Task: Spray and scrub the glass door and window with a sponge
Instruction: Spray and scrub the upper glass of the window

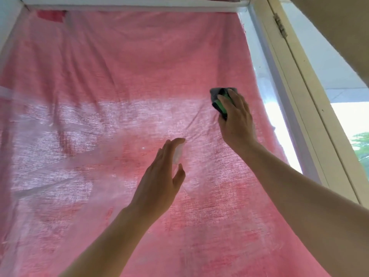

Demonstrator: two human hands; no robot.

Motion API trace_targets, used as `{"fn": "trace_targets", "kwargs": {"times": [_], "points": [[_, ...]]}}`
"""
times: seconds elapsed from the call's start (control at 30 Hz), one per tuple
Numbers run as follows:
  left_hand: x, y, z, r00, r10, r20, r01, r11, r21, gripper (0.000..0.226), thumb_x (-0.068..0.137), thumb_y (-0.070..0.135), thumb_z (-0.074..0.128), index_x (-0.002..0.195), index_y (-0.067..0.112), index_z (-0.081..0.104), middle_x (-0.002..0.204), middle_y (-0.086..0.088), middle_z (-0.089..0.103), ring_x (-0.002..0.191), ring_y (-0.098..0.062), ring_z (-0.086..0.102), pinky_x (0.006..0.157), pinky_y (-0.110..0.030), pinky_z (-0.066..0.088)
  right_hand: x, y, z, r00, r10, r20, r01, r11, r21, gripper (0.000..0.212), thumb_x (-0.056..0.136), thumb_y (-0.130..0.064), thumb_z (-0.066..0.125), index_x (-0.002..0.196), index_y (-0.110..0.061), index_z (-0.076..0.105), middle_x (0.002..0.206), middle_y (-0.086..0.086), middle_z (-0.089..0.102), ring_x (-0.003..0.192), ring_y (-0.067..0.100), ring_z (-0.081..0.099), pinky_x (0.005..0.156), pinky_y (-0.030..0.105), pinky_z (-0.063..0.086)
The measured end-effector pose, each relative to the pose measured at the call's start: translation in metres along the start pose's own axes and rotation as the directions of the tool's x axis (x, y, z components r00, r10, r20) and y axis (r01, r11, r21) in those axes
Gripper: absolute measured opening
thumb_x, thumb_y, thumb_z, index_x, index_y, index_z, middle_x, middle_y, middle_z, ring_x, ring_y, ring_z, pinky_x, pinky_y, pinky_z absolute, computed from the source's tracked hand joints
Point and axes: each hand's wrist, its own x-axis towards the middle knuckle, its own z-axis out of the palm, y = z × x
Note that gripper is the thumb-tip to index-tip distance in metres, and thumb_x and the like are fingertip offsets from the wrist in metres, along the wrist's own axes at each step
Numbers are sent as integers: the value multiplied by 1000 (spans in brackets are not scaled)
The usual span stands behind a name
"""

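My right hand [237, 120] grips the sponge [219, 97] flat on the glass [60, 136] to scrub; below it, my left hand [159, 180] grips the spray bottle [178, 154], ready to wet more.

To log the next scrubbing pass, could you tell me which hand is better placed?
Right hand: it holds the sponge against the glass, while the left hand holds the spray bottle.
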Motion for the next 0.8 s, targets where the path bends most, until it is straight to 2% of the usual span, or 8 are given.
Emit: {"fn": "trace_targets", "kwargs": {"times": [0.2,0.33,0.37,0.47,0.57,0.67,0.8], "points": [[-3,-3,-4,1000,2,-17,-2,1000,12,61,95,20,54,138,44,18,151,-1,38,130,-27,48,98,-52,47,-46,-40,17,965,-253,72,248,966,77,54,87,-10,62,139,-14,48,149,7,40,142,28,29,113,52,30],[-3,0,0,999,-1,-50,2,1000,6,59,95,18,55,141,35,22,146,2,42,121,-22,54,94,-34,48,-89,-28,1,939,-324,114,312,943,112,61,83,-7,68,139,-13,47,150,4,38,143,25,27,113,43,29],[-2,1,1,998,-7,-55,7,1000,2,59,95,18,55,141,35,23,147,3,42,122,-22,53,94,-35,47,-99,-20,-5,937,-326,123,314,943,108,62,82,-7,68,140,-14,47,151,3,37,144,24,26,113,41,29],[-3,3,4,998,-27,-53,27,1000,-9,58,95,17,54,140,37,23,152,1,35,130,-26,47,99,-41,45,-113,13,-22,963,-257,73,252,965,79,61,82,-5,63,140,-14,46,151,3,37,142,24,29,111,43,29],[-2,6,5,998,-39,-49,38,999,-12,58,95,17,54,140,38,22,155,-1,31,135,-27,42,103,-47,44,-106,42,-33,989,-150,-10,151,988,42,60,80,2,65,137,-11,50,147,9,42,135,31,38,108,48,32],[-1,9,5,998,-37,-55,36,999,-8,57,96,16,53,141,34,23,152,2,34,133,-23,44,101,-38,42,-84,52,-36,996,-86,-14,86,996,21,56,83,2,64,137,-9,51,146,12,42,134,34,39,108,51,36],[-2,8,1,997,-50,-59,51,999,15,58,95,16,54,142,33,24,150,5,39,125,-20,50,91,-24,38,-45,41,-28,1000,-25,0,25,1000,3,51,89,-2,59,138,-10,49,149,10,38,138,33,32,113,51,31]]}}
